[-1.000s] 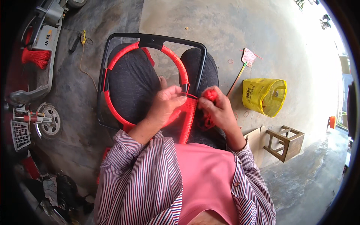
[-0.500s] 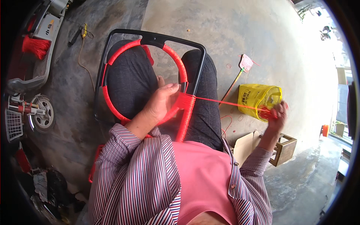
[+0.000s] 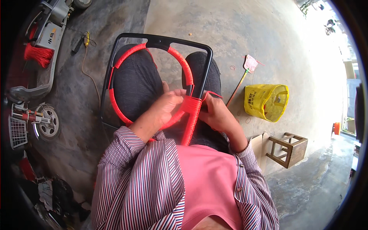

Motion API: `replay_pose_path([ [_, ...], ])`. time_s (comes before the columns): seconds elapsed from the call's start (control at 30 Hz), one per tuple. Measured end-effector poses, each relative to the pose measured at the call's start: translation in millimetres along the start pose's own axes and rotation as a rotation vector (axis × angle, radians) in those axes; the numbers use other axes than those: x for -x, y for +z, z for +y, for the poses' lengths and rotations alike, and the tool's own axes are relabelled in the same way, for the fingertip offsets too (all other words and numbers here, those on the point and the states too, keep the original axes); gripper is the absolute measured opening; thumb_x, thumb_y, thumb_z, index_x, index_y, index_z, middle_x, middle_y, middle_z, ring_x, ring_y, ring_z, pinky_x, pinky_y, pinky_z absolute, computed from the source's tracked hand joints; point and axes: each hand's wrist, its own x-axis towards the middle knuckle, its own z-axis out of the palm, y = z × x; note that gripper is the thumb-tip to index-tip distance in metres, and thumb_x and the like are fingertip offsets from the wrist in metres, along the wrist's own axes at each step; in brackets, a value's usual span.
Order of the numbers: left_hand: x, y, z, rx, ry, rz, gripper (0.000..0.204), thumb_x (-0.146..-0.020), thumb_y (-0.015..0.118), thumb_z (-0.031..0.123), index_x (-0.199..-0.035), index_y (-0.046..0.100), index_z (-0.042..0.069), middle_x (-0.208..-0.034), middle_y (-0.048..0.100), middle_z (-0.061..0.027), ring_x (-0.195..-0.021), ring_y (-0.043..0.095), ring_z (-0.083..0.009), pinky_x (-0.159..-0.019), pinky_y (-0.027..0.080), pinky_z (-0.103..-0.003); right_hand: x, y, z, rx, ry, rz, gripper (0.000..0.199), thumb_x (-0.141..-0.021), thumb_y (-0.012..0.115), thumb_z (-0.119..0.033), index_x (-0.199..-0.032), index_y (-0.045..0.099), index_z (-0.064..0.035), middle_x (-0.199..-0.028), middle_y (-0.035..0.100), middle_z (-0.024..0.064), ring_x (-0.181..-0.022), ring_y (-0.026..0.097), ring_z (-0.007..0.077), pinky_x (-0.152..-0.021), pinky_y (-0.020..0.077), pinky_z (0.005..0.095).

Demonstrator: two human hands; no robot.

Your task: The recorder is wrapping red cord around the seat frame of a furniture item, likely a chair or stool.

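Note:
Across my thighs lies a black metal frame (image 3: 209, 63) with rounded corners and a ring inside it. Red cord (image 3: 190, 104) is wound tightly over much of the ring and down the frame's right side. My left hand (image 3: 167, 106) grips the ring from inside, right beside the wrapped joint; some of its fingers go behind the frame. Just outside that joint is my right hand (image 3: 218, 115), closed on the red cord, a short strand of which loops over its fingers. Its fingertips are partly hidden behind the wrapped bar.
On the floor to the right are a yellow bag (image 3: 255, 101), a pink fly swatter (image 3: 250, 63), a wooden stool (image 3: 297, 151) and a cardboard piece (image 3: 260, 147). A scooter (image 3: 48, 42) with a red cord bundle (image 3: 39, 55) stands at left, near a wheel (image 3: 48, 120) and a cable (image 3: 89, 71).
My right hand has come in from far right, where it held the cord stretched taut, to the frame's right side. My left hand stays on the ring.

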Motion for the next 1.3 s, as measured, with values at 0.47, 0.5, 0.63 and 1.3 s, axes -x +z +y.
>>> replay_pose_path([
  [0.47,9,9,-5,-0.498,0.799,0.08,0.026,-0.098,0.043,0.022,-0.078,0.051,0.008,-0.072,0.05,-0.0004,-0.056,0.044,-0.0086,-0.052,0.037,-0.023,-39,4,-14,0.275,-0.558,0.394,0.039,-0.065,0.073,-0.008,-0.103,0.065,-0.0084,-0.104,0.06,0.0084,-0.097,0.054,0.0307,-0.084,0.0458,0.0396],
  [0.5,8,4,-5,-0.396,0.785,0.03,0.027,-0.098,0.043,0.023,-0.078,0.051,0.007,-0.071,0.048,0.0001,-0.054,0.043,-0.0087,-0.051,0.037,-0.023,-40,0,-9,0.207,-0.56,0.406,0.031,-0.069,0.072,-0.008,-0.099,0.066,-0.0073,-0.101,0.061,0.0079,-0.095,0.055,0.029,-0.083,0.0458,0.0382],
  [0.63,7,-2,-2,-0.201,0.611,0.005,0.025,-0.098,0.044,0.025,-0.084,0.052,0.006,-0.069,0.046,0.0006,-0.054,0.041,-0.0089,-0.051,0.037,-0.023,-9,-57,0,-0.074,-0.256,0.283,0.018,-0.08,0.069,-0.015,-0.091,0.064,-0.0007,-0.086,0.06,0.0091,-0.084,0.056,0.0192,-0.076,0.0438,0.0311],
  [1.3,-8,-2,11,-0.23,0.455,-0.038,0.061,-0.081,0.044,0.007,-0.139,0.032,-0.004,-0.138,0.042,-0.018,-0.129,0.041,-0.0267,-0.109,0.031,-0.04,-3,-7,22,-0.296,0.007,0.367,0.032,-0.083,0.064,-0.027,-0.107,0.063,-0.0075,-0.084,0.067,0.015,-0.076,0.064,0.03,-0.069,0.0483,0.0369],
])
